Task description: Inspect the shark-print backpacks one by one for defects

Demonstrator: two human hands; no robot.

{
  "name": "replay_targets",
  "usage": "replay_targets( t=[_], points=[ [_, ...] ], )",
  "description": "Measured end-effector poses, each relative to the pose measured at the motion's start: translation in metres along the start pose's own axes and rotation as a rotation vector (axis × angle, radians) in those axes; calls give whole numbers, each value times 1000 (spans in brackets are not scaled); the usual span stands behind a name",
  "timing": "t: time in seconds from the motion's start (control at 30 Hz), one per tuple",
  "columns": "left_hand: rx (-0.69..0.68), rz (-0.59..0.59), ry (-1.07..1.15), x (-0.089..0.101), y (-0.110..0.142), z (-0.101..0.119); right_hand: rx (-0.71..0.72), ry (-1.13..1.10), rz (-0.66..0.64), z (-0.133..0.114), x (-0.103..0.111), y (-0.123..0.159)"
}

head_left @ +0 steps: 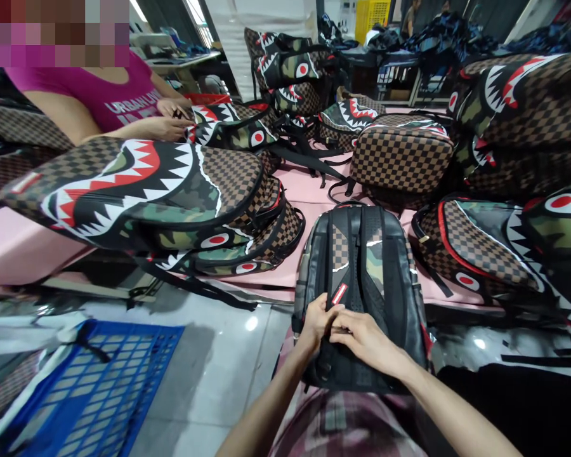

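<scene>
A black backpack point(361, 279) lies with its strap side up, partly on the pink table edge and partly over my lap. Checkered and camouflage panels show between its padded shoulder straps point(389, 254). My left hand point(318, 320) is closed on the left strap, just below a small red label point(339, 294). Right beside it, my right hand point(359, 333) bends over the same strap with its fingers curled and pinched together. The fingers cover the part of the strap between the hands.
Stacked shark-mouth backpacks point(162, 184) lie to the left, and more backpacks point(528, 114) pile up at the right. Across the pink table point(299, 184), a person in a magenta shirt point(124, 95) handles another bag. A blue plastic crate point(118, 374) stands at lower left.
</scene>
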State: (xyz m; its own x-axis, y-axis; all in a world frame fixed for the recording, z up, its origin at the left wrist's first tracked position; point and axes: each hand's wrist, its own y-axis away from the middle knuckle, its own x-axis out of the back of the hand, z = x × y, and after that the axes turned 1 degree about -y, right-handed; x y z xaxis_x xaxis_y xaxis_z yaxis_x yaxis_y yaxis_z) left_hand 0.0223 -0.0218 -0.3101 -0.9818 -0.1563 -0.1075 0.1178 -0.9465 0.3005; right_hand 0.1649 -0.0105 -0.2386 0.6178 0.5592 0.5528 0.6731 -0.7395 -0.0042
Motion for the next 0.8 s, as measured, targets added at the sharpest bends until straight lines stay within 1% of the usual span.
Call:
replay_targets(
  t=[0.03, 0.07, 0.13, 0.17, 0.2, 0.23, 0.3, 0.33, 0.37, 0.4, 0.43, 0.47, 0.5, 0.53, 0.57, 0.63, 0.7, 0.77, 0.8],
  points=[
    [6, -5, -9, 1, 0, -1, -66, -58, -13, 2, 3, 4],
    [8, -11, -19, 1, 0, -2, -147, -82, 25, 5, 6, 6],
    [7, -28, -38, 1, -2, -3, -270, -40, 208, 14, 11, 4],
    [5, -34, -50, 0, -2, -2, -283, -10, 289, 18, 12, 0],
    [4, -39, -63, -1, -3, -1, -270, -8, 321, 21, 12, -3],
    [3, -41, -79, -2, -3, 0, -252, -47, 311, 22, 12, -4],
    [7, -40, -112, -2, 2, 4, -254, -206, 281, 26, 15, -1],
    [9, -40, -131, 0, 7, 6, -287, -288, 326, 30, 19, 5],
    [2, -36, -158, 3, 14, 7, -333, -341, 421, 36, 25, 14],
    [-17, -16, -199, 8, 23, 8, -385, -350, 551, 45, 33, 26],
    [-56, 15, -258, 14, 32, 8, -436, -319, 690, 56, 43, 40],
    [-108, 57, -331, 20, 41, 7, -479, -266, 786, 70, 53, 56],
    [-169, 115, -416, 28, 49, 5, -531, -215, 849, 83, 62, 72],
    [-231, 154, -500, 34, 54, 2, -582, -185, 870, 95, 69, 87],
    [-274, 193, -566, 40, 57, 0, -625, -169, 856, 104, 74, 101],
    [-348, 232, -668, 48, 59, -2, -667, -181, 800, 114, 74, 124],
    [-390, 224, -717, 52, 59, 0, -657, -197, 806, 113, 65, 139],
    [-394, 222, -725, 58, 66, 4, -670, -168, 893, 104, 55, 152],
    [-376, 256, -732, 64, 72, 7, -693, -135, 918, 99, 50, 159]
  ],
)
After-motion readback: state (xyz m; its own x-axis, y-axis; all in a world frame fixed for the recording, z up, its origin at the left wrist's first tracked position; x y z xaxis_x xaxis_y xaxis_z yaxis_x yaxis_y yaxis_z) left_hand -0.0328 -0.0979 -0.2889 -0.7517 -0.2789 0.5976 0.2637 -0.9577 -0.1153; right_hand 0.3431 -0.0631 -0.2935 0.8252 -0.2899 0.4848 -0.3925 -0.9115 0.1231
